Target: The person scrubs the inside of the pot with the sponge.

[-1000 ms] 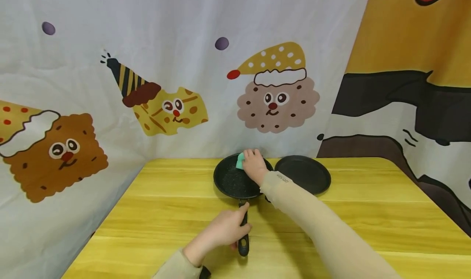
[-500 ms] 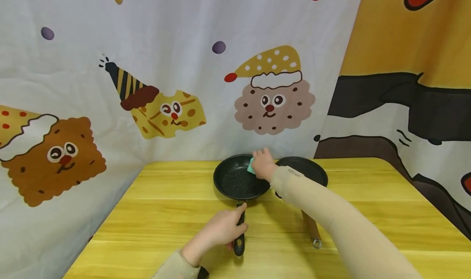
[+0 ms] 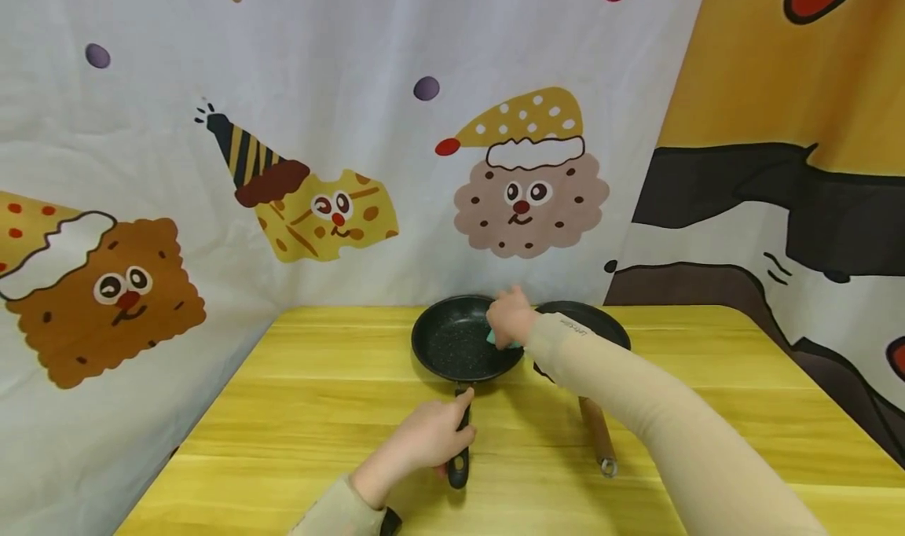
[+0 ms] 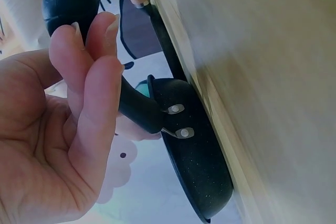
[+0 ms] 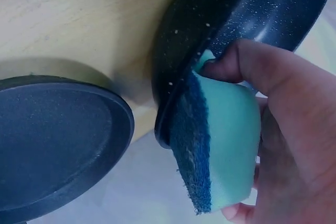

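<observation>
Sponge (image 5: 228,135) pressed on pan (image 3: 456,339) rim by right hand (image 3: 511,316); left hand (image 3: 427,442) grips handle (image 3: 459,461).

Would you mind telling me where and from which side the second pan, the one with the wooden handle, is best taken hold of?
Probably by its wooden handle, coming from the near table edge. The handle lies flat, pointing toward the person, free of the right hand scrubbing with the sponge. The second pan itself sits partly behind that arm.
</observation>
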The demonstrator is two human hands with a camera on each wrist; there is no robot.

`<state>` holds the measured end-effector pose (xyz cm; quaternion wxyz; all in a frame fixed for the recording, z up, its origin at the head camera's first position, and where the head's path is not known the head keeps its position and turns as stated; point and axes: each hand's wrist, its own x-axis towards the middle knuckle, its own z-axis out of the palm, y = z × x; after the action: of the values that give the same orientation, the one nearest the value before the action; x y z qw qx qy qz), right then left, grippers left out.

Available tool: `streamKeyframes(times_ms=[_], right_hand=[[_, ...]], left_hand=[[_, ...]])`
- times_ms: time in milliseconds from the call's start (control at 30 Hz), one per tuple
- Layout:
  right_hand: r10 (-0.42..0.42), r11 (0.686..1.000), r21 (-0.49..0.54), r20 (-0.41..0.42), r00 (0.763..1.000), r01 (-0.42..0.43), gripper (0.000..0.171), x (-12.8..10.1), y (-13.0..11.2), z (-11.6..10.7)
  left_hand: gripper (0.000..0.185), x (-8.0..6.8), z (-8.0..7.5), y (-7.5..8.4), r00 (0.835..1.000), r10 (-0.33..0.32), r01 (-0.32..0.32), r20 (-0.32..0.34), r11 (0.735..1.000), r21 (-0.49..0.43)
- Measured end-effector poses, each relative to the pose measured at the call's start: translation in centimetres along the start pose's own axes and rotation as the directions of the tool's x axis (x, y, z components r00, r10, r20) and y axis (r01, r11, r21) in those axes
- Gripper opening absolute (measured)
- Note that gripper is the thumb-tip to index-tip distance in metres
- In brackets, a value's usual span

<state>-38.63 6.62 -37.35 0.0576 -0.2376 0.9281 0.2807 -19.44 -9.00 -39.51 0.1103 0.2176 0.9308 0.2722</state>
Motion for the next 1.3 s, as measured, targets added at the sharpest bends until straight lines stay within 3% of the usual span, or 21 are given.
streamKeyframes(times_ms=[67,233,433,600,733,900,1033,1167,1300], right_hand=[[-0.007,0.999,0.034,0.028,1.0,0.006,0.019,-0.3,0.1,-0.4],[-0.022,0.996,0.089,0.112,0.994,0.012,0.034,-0.5,0.2,-0.7],[-0.017,0.99,0.139,0.21,0.978,-0.012,0.028,0.8,0.2,-0.3],[-0.07,0.969,0.249,0.255,0.965,0.005,0.027,2.1,0.8,0.7],[-0.13,0.925,0.38,0.258,0.957,0.023,0.033,0.1,0.9,-0.5],[-0.221,0.862,0.502,0.246,0.944,0.071,0.036,-0.3,1.1,-0.4],[-0.273,0.819,0.57,0.277,0.921,0.071,0.033,0.0,1.1,-0.1],[-0.33,0.782,0.617,0.289,0.899,0.089,0.018,-0.2,1.1,-0.3],[-0.412,0.728,0.674,0.278,0.868,0.129,0.02,-0.1,1.1,-0.3]], left_hand=[[0.057,-0.1,0.0,0.0,1.0,0.001,-0.001,-0.006,1.0,0.009],[0.057,-0.1,-0.1,0.0,1.0,0.0,0.0,-0.004,1.0,0.01],[0.056,-0.1,0.0,0.0,1.0,0.003,-0.003,-0.005,1.0,0.031],[0.057,-0.1,-0.1,0.0,1.0,-0.008,0.008,0.005,1.0,0.011],[0.058,-0.1,-0.1,-0.1,1.0,-0.016,0.016,0.01,1.0,-0.005],[0.058,0.0,0.0,-0.1,1.0,-0.019,0.019,0.017,1.0,-0.006],[0.057,-0.1,-0.2,-0.2,0.999,-0.019,0.019,0.027,1.0,-0.006],[0.057,-0.2,-0.4,-0.2,0.999,-0.015,0.015,0.034,1.0,0.002],[0.057,-0.2,-0.5,0.0,0.999,-0.008,0.008,0.047,1.0,-0.004]])
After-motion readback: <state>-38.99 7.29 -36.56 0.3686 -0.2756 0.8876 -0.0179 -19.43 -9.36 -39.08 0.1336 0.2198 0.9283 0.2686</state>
